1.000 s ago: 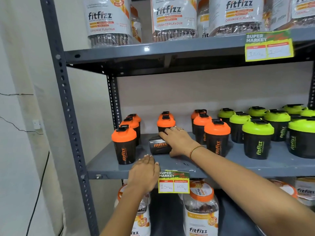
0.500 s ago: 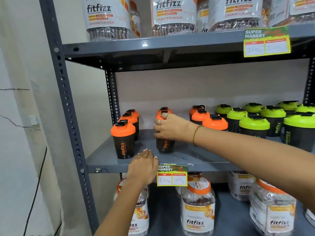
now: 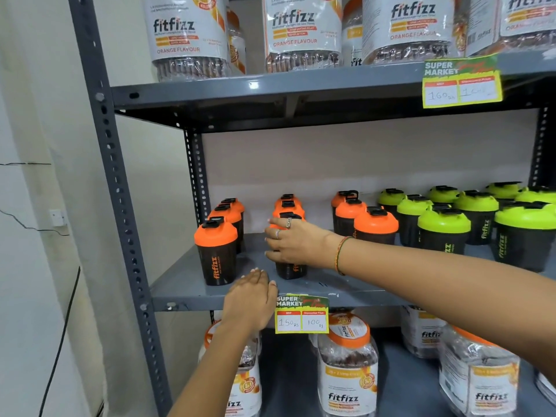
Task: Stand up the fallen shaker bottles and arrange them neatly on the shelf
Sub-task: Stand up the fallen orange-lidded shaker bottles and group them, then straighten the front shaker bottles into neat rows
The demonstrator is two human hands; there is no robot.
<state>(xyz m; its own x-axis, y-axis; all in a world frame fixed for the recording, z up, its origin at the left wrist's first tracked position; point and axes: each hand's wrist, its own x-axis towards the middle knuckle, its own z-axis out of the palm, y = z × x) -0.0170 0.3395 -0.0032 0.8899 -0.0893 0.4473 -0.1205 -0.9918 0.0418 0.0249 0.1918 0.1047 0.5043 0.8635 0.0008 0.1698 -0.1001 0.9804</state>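
My right hand [image 3: 296, 243] is wrapped around a black shaker bottle with an orange lid [image 3: 290, 269], which stands upright at the front of the middle orange row on the grey shelf [image 3: 186, 288]. My left hand [image 3: 251, 302] lies flat, palm down, on the shelf's front edge and holds nothing. Another orange-lidded shaker [image 3: 216, 254] stands upright at the front left, with two more behind it. Further upright orange-lidded shakers [image 3: 376, 227] stand to the right of my hand. Green-lidded shakers [image 3: 443, 228] fill the right side in rows, all upright.
A yellow price tag [image 3: 301, 315] hangs from the shelf's front edge beside my left hand. Large fitfizz jars [image 3: 347, 371] stand on the shelf below, and more jars [image 3: 188, 34] on the one above. The grey upright post [image 3: 120, 212] and wall bound the left side.
The shaker lay on its side under my right hand one second ago; it now stands upright in my right hand's grip. My left hand has stayed on the shelf edge.
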